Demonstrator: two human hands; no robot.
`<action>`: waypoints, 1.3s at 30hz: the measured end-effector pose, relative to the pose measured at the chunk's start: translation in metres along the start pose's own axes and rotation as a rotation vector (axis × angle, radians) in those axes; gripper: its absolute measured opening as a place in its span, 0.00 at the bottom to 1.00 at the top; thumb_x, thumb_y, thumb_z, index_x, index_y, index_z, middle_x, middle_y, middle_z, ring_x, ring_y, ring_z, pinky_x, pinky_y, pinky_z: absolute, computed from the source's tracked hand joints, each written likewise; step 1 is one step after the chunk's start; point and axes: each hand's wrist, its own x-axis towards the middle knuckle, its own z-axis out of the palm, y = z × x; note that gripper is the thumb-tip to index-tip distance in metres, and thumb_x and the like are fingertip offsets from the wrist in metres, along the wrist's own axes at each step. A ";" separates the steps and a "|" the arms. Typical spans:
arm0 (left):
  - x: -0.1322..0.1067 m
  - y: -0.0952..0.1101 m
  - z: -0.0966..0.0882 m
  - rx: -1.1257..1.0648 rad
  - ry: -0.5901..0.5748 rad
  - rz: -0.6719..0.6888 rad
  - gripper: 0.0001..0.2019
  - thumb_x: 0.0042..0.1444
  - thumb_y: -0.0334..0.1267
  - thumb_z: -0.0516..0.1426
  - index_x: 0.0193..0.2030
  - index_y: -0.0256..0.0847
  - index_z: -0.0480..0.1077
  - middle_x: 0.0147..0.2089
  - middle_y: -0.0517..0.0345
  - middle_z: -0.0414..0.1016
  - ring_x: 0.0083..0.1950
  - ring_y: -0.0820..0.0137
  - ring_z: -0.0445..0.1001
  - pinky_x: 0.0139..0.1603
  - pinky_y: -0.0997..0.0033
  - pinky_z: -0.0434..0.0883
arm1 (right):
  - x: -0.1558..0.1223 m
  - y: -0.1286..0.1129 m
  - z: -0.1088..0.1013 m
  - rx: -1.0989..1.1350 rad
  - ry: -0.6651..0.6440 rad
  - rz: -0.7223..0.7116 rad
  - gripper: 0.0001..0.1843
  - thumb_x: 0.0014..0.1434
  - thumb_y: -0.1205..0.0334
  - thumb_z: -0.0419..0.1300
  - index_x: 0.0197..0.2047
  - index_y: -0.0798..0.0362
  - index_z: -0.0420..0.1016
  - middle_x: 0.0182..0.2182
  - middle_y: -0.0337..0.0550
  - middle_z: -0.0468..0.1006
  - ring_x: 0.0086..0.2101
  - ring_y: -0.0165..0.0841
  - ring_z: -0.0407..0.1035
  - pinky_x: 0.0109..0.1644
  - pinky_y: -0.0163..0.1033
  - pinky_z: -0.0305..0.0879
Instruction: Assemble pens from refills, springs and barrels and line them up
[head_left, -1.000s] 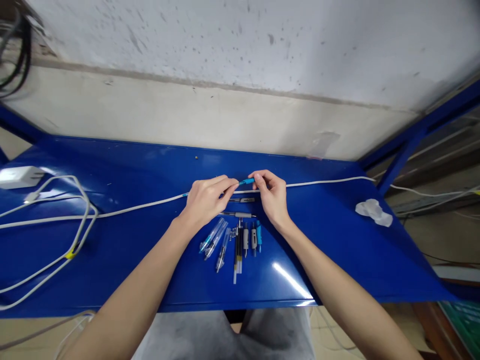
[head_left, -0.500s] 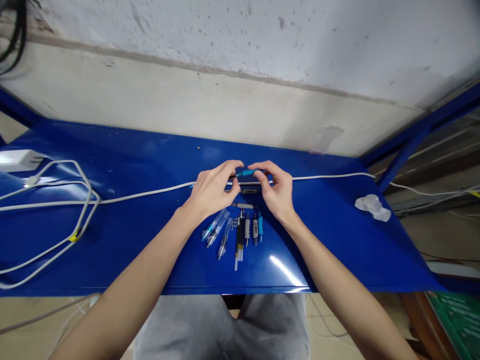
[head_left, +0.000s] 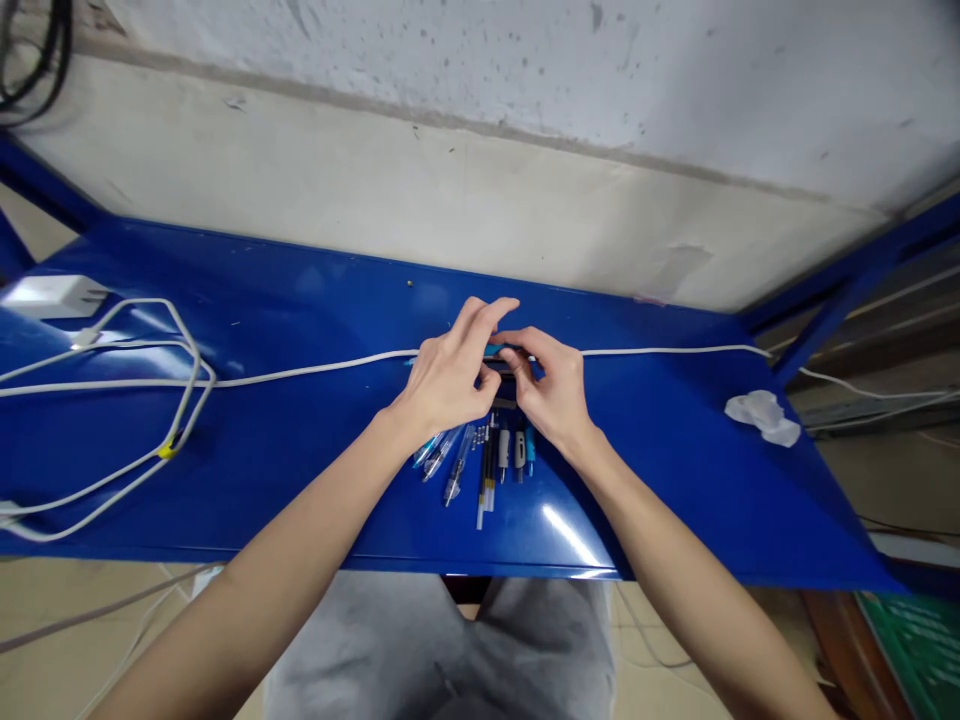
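Note:
My right hand (head_left: 551, 385) pinches a blue pen grip section (head_left: 493, 350) between thumb and fingertips, above the blue shelf. Beside it, my left hand (head_left: 454, 375) has its index finger stretched out and its thumb apart; the blue piece's left end goes behind it. Just below the hands lie clear pen barrels (head_left: 458, 467), dark ink refills (head_left: 490, 465) and small springs (head_left: 478, 436). Right of the refills sit two grey grip sections (head_left: 520, 452) and another blue grip section (head_left: 530, 450). More pen parts under the hands are partly hidden.
A white cable (head_left: 322, 370) crosses the blue shelf (head_left: 300, 480) behind the hands and coils at the left near a white power adapter (head_left: 56, 297). Crumpled clear plastic (head_left: 763, 415) lies at the right. A wall (head_left: 450, 200) closes off the back.
My left thumb and index finger have spread apart from their pinch by the blue grip section's end. My right hand still holds that piece. The camera view has shifted slightly.

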 end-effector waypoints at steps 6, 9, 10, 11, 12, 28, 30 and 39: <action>-0.001 0.003 0.005 0.038 0.053 0.083 0.43 0.48 0.24 0.54 0.73 0.46 0.52 0.68 0.46 0.62 0.60 0.58 0.74 0.42 0.64 0.79 | 0.000 -0.007 0.002 -0.115 -0.046 0.231 0.25 0.76 0.49 0.49 0.27 0.51 0.66 0.19 0.35 0.65 0.21 0.28 0.56 0.30 0.39 0.49; 0.000 0.003 0.010 0.008 0.071 0.170 0.43 0.49 0.22 0.54 0.74 0.43 0.50 0.67 0.44 0.61 0.66 0.54 0.68 0.57 0.54 0.77 | 0.001 -0.007 0.001 -0.084 -0.039 0.311 0.26 0.76 0.49 0.47 0.26 0.51 0.62 0.20 0.35 0.63 0.21 0.27 0.55 0.31 0.40 0.48; 0.001 0.003 0.012 0.002 0.062 0.186 0.43 0.49 0.22 0.54 0.74 0.42 0.50 0.67 0.43 0.61 0.66 0.54 0.67 0.61 0.51 0.75 | 0.001 -0.006 0.001 -0.055 -0.029 0.321 0.26 0.76 0.48 0.48 0.27 0.51 0.63 0.20 0.35 0.63 0.22 0.27 0.55 0.31 0.40 0.48; 0.001 0.003 0.012 -0.001 0.056 0.186 0.43 0.50 0.22 0.53 0.75 0.43 0.50 0.68 0.43 0.61 0.66 0.54 0.67 0.62 0.49 0.73 | 0.001 -0.004 0.001 -0.019 -0.021 0.326 0.26 0.76 0.48 0.48 0.27 0.51 0.63 0.20 0.34 0.63 0.22 0.27 0.54 0.30 0.39 0.48; 0.001 0.003 0.012 -0.001 0.050 0.178 0.43 0.50 0.22 0.53 0.75 0.43 0.50 0.68 0.44 0.61 0.65 0.54 0.67 0.63 0.48 0.72 | 0.002 -0.003 0.002 0.022 -0.018 0.328 0.26 0.75 0.48 0.49 0.27 0.51 0.64 0.21 0.34 0.64 0.22 0.27 0.54 0.30 0.39 0.48; 0.004 -0.009 0.003 0.078 0.333 0.105 0.34 0.59 0.26 0.51 0.73 0.47 0.58 0.70 0.46 0.64 0.78 0.53 0.57 0.78 0.38 0.51 | 0.012 0.017 -0.004 0.357 -0.005 0.405 0.23 0.66 0.40 0.62 0.32 0.52 0.73 0.22 0.34 0.65 0.25 0.28 0.55 0.28 0.36 0.51; 0.007 -0.016 -0.001 0.117 0.336 0.007 0.26 0.66 0.29 0.49 0.69 0.43 0.63 0.68 0.44 0.67 0.77 0.53 0.57 0.77 0.40 0.53 | 0.012 0.019 -0.007 0.351 0.033 0.407 0.22 0.65 0.41 0.63 0.32 0.52 0.73 0.23 0.34 0.65 0.25 0.28 0.55 0.27 0.36 0.50; 0.011 -0.028 0.003 0.075 0.189 0.077 0.08 0.73 0.40 0.53 0.44 0.43 0.71 0.50 0.54 0.80 0.69 0.58 0.68 0.69 0.50 0.62 | 0.011 0.031 -0.014 0.393 0.095 0.484 0.30 0.63 0.34 0.63 0.25 0.52 0.71 0.16 0.31 0.59 0.19 0.25 0.49 0.23 0.36 0.44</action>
